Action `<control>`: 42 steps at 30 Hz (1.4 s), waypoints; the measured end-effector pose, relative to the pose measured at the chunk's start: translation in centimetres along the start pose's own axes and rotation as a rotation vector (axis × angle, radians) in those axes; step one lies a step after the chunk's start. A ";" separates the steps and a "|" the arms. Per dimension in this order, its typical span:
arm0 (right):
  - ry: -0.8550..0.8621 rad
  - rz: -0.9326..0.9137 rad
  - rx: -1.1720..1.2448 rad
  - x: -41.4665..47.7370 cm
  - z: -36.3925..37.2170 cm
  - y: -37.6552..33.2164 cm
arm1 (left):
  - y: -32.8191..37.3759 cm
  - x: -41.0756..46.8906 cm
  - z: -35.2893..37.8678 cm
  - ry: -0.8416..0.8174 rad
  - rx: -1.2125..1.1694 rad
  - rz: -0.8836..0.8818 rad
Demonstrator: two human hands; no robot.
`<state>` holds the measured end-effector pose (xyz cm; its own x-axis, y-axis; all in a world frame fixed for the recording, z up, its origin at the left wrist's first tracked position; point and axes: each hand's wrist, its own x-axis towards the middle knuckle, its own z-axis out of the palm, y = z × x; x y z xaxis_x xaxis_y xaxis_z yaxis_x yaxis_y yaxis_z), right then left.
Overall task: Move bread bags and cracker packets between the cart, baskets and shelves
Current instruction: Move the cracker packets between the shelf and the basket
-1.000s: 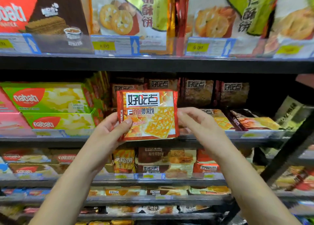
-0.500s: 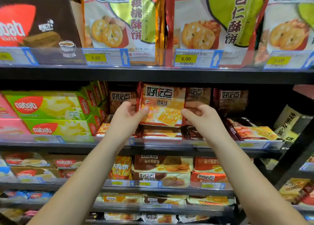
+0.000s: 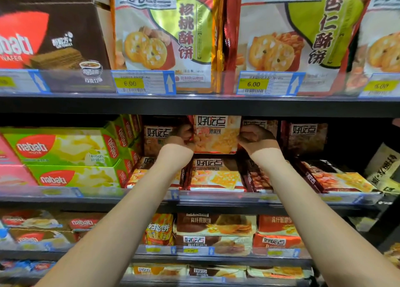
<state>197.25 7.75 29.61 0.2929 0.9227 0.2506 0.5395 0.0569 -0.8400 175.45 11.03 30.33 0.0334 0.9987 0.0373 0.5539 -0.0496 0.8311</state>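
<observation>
Both hands, left (image 3: 184, 135) and right (image 3: 252, 136), grip an upright cracker packet (image 3: 216, 135) by its sides, deep on the middle shelf (image 3: 216, 200).

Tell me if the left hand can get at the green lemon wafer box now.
Probably not yet: the left hand grips the cracker packet. Freed, it likely could; the green lemon wafer box stands unblocked to its left.
</observation>
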 end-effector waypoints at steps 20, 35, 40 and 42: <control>-0.208 0.023 -0.514 -1.0 1.0 -0.4 | -1.2 -1.6 0.8 -0.167 0.321 -0.022; -0.223 0.121 -0.594 -2.7 1.1 -1.7 | -1.3 -2.6 -1.1 -0.163 0.353 0.033; -0.246 -0.005 -0.790 -5.8 0.6 -5.2 | -0.1 -5.6 -3.5 -0.082 0.572 0.239; -0.239 -0.140 -0.861 -7.8 1.1 -6.7 | 0.2 -7.1 -4.2 0.050 0.823 0.357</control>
<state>190.46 0.63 32.72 0.0605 0.9888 0.1364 0.9900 -0.0420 -0.1345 171.83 3.91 32.61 0.2920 0.9211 0.2573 0.9390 -0.3272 0.1059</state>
